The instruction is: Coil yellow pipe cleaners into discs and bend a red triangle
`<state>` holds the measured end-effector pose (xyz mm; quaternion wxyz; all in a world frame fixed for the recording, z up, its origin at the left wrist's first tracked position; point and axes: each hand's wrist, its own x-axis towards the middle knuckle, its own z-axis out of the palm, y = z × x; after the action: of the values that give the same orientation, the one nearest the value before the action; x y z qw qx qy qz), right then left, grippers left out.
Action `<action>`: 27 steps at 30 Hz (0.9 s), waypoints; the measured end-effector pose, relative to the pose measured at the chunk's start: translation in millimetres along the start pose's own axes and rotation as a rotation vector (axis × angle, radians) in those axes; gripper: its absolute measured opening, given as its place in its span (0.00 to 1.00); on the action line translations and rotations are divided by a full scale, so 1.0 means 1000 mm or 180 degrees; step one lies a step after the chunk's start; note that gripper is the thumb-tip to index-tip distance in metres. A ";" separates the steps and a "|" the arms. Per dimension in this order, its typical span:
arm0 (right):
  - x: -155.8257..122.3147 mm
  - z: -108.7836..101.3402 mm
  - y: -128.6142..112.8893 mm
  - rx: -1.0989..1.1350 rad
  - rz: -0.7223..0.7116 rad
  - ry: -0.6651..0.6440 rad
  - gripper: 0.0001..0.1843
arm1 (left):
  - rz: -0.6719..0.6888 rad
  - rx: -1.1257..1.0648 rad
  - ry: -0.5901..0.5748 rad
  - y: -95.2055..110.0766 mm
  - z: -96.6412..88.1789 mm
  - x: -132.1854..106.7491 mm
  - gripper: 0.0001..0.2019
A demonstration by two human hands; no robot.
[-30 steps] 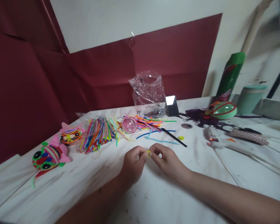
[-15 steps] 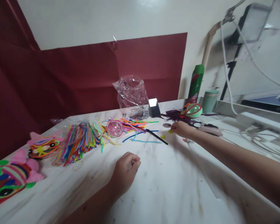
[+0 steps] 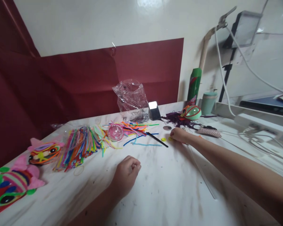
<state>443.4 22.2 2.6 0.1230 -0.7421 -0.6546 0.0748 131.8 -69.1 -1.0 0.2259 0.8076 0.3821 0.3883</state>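
Observation:
My right hand (image 3: 178,135) reaches far across the marble-patterned table, its fingers bent down and closed at a small yellow disc (image 3: 170,138) that partly shows beside the fingertips. Just left of it lies another small yellow disc (image 3: 163,139). A grey round disc (image 3: 167,128) is behind them, and a black pipe cleaner (image 3: 157,139) slants nearby. My left hand (image 3: 127,174) rests nearer to me with fingers curled into a loose fist; nothing shows in it. Under my right forearm a thin white stick (image 3: 204,177) lies on the table.
A bundle of coloured pipe cleaners (image 3: 81,147), a pink clear dome (image 3: 115,132) and two decorated lion-like heads (image 3: 13,185) are at left. Behind stand a plastic bag (image 3: 130,97), a phone-like device (image 3: 154,111) and a green can (image 3: 194,84). A power strip (image 3: 261,125) lies right.
My right hand has moved slightly towards me, and the yellow disc at its fingertips has shifted the same way, nearer the other disc. My left hand keeps its pose. The view has tilted slightly.

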 end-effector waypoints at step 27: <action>0.001 -0.001 0.018 -0.0453 -0.0564 -0.0232 0.13 | -0.0140 -0.0034 -0.0336 -0.002 0.003 -0.001 0.07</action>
<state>461.3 21.1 -1.6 0.0522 -0.6851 -0.7253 0.0439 133.5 -69.1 -4.5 0.2585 0.8171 0.3852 0.3421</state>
